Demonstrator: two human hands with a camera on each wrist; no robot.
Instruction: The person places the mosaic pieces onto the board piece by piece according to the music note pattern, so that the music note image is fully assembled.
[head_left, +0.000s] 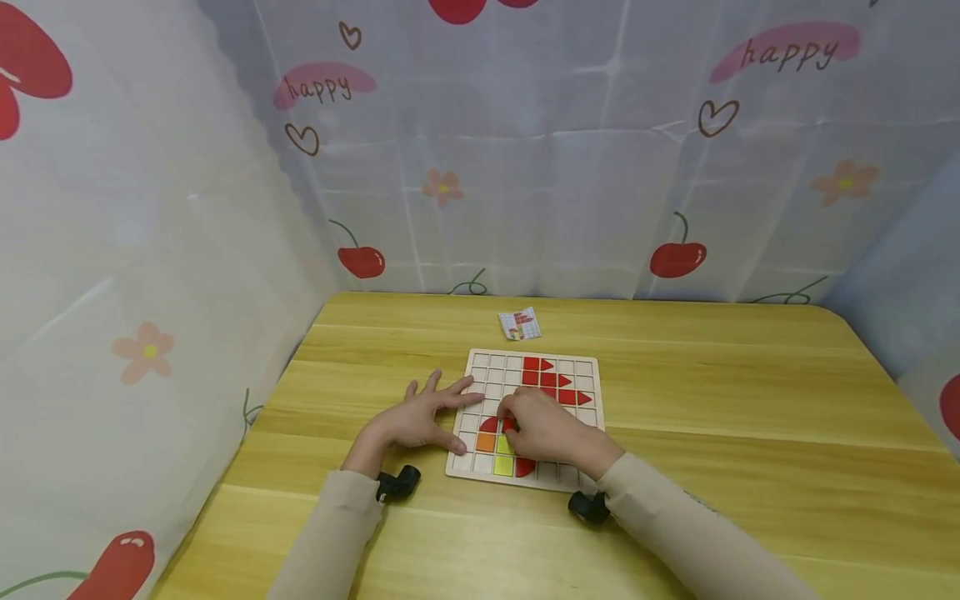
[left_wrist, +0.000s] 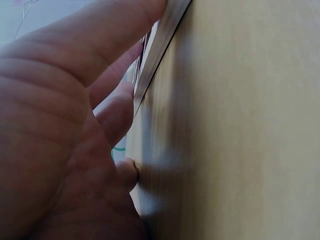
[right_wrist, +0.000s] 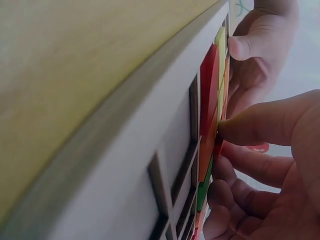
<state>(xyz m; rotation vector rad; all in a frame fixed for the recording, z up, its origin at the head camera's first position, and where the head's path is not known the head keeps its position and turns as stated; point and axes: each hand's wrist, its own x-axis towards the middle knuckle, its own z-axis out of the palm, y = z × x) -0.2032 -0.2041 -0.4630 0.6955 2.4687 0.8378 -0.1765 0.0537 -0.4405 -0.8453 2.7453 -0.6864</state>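
Observation:
A pale wooden grid board (head_left: 462, 462) lies flat on the table, with coloured flat pieces set in its cells. My left hand (head_left: 414, 420) rests at its left side, fingers spread, thumb on the rim and fingertips over the left cells. Over the lower middle, my right hand (head_left: 553, 428) pinches a small red piece (right_wrist: 218, 146) between thumb and forefinger, close against the board; its shape is mostly hidden. Near these fingers show a red curved piece (head_left: 489, 425), an orange square (head_left: 486, 442), a yellow square (head_left: 503, 465) and another red curved piece (head_left: 524, 467). A green piece (right_wrist: 203, 194) appears in the right wrist view.
Red squares and pointed red pieces (head_left: 584, 397) form stepped rows on the board's upper right. Behind the board lies a small printed card (head_left: 520, 323) with a coloured grid pattern. The wooden table (head_left: 750, 400) meets printed curtains (head_left: 525, 200) at the back and sides.

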